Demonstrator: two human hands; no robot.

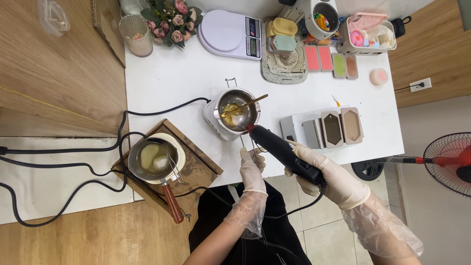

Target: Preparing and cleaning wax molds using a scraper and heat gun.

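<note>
Gloved, our right hand (321,176) grips a black heat gun (284,149) aimed at a steel melting pot (238,112).

Our fingers are closed around the gun's handle, its red-ringed nozzle just at the pot's near rim. Our left hand (252,169), also gloved, curls its fingers around the pot's wire handle (250,146) at the white table (167,78) edge. Inside the pot lies amber liquid with a wooden stick (245,104) leaning across it. To the left, a second pot (153,159) with pale wax sits on a wooden stand (196,167). Filled moulds (343,126) rest to the right.
</note>
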